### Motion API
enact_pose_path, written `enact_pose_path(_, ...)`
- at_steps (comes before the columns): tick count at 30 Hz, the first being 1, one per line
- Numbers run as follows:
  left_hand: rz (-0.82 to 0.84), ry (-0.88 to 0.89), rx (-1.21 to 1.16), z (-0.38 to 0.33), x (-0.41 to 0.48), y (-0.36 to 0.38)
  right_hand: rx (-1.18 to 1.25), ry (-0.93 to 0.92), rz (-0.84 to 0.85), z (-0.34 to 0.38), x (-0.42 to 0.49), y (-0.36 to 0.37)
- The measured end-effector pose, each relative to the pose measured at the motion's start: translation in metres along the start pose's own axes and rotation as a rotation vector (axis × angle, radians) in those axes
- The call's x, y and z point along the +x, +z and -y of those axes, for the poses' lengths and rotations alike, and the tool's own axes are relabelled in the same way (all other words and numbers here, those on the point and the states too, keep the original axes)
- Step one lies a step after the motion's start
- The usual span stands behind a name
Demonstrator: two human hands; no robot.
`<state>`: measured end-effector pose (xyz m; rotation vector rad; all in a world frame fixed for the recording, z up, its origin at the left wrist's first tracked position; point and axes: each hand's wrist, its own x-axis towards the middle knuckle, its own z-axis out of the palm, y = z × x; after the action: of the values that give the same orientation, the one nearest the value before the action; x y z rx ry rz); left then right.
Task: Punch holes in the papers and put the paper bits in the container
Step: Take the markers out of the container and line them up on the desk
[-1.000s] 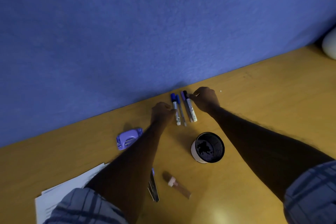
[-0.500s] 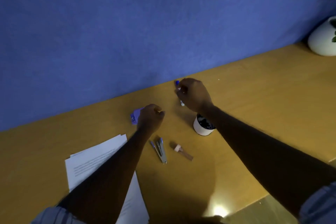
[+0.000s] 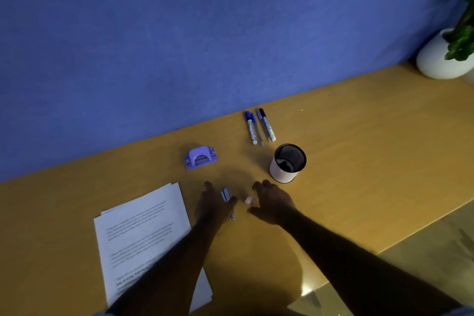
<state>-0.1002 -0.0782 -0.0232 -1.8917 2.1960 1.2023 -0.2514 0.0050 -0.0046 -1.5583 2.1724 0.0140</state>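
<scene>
A purple hole punch (image 3: 200, 158) sits on the wooden desk (image 3: 359, 161) near the blue wall. A stack of printed papers (image 3: 143, 233) lies at the front left, partly under my left forearm. The container (image 3: 288, 164), a black mesh cup with a white band, stands upright to the right of the punch. My left hand (image 3: 213, 206) is spread over a small blue-grey stapler (image 3: 225, 194), which shows between thumb and fingers. My right hand (image 3: 273, 204) is spread beside a small pink-tipped object (image 3: 248, 200). Neither hand grips anything.
Several markers (image 3: 259, 127) lie side by side near the wall behind the container. A white pot with a green plant (image 3: 440, 59) stands at the far right corner. The desk's front edge runs diagonally at the lower right.
Both hands have drawn back from the markers by the wall to the stapler and the pink-tipped object nearer me. The markers now lie uncovered in a row.
</scene>
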Motion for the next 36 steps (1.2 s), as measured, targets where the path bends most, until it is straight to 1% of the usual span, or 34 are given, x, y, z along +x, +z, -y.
enact_pose_path(4, 0.060, 0.007, -0.019, -0.002, 0.000, 0.007, 0.020, 0.027, 0.016, 0.000, -0.002, 0.009)
enact_pose_path(8, 0.001, -0.003, 0.046, -0.005, -0.002, 0.013, 0.155, 0.020, 0.017, -0.001, 0.001, 0.014)
enact_pose_path(10, 0.010, -0.014, 0.022, -0.005, -0.001, 0.012, 0.205, 0.026, 0.018, -0.004, 0.003, 0.015)
enact_pose_path(12, -0.004, -0.015, -0.009, -0.004, -0.001, 0.010, 0.307, 0.061, 0.016, -0.007, 0.006, 0.013)
enact_pose_path(13, -0.015, -0.002, -0.027, -0.005, 0.000, 0.008, 0.403, 0.085, 0.004, -0.008, 0.008, 0.012)
enact_pose_path(15, -0.028, 0.029, -0.083, -0.009, 0.003, 0.004, 0.669, 0.146, -0.008, -0.004, 0.012, 0.006)
enact_pose_path(18, -0.040, 0.052, -0.228, -0.023, 0.012, -0.008, 1.113, 0.212, 0.088, 0.007, 0.018, -0.006)
enact_pose_path(19, -0.052, 0.076, -0.259, -0.030, 0.017, -0.013, 1.223, 0.203, 0.101, 0.012, 0.021, -0.012)
enact_pose_path(21, -0.082, 0.126, -0.314, -0.044, 0.025, -0.025, 1.352, 0.170, 0.080, 0.020, 0.028, -0.027)
enact_pose_path(24, -0.109, 0.180, -0.417, -0.067, 0.042, -0.042, 1.372, 0.130, -0.049, 0.025, 0.043, -0.054)
enact_pose_path(27, -0.097, 0.204, -0.505, -0.090, 0.062, -0.053, 1.268, 0.104, -0.215, 0.017, 0.060, -0.084)
enact_pose_path(29, -0.109, 0.228, -0.539, -0.105, 0.074, -0.055, 1.199, 0.094, -0.289, 0.006, 0.074, -0.102)
enact_pose_path(32, -0.086, 0.288, -0.572, -0.127, 0.090, -0.050, 1.091, 0.070, -0.297, -0.013, 0.098, -0.122)
enact_pose_path(36, 0.005, 0.330, -0.619, -0.155, 0.108, -0.037, 1.109, 0.089, -0.298, -0.041, 0.126, -0.134)
